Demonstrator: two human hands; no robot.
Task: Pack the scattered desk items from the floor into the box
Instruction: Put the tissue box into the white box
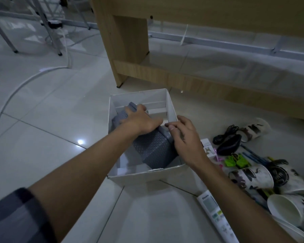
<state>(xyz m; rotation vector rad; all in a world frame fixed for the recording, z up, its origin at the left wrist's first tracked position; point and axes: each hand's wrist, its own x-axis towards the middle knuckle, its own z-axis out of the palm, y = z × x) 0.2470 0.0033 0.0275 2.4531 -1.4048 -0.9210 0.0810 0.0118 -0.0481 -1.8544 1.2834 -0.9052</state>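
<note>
A white cardboard box point(144, 176) stands open on the tiled floor in the middle of the view. Inside it lies a grey perforated plastic basket point(153, 148), tilted on its side. My left hand point(139, 120) grips the basket's far end, down in the box. My right hand point(184, 137) rests on the basket's near end at the box's right wall, fingers curled over it. White dividers point(156, 111) show at the back of the box.
Right of the box lie a white remote control point(216, 216), printed paper cups point(253, 176), green clips point(235, 161), a black cable and pouch point(230, 142), pens and a small card box point(207, 148). A wooden desk point(130, 41) stands behind; a white cable point(16, 92) runs left.
</note>
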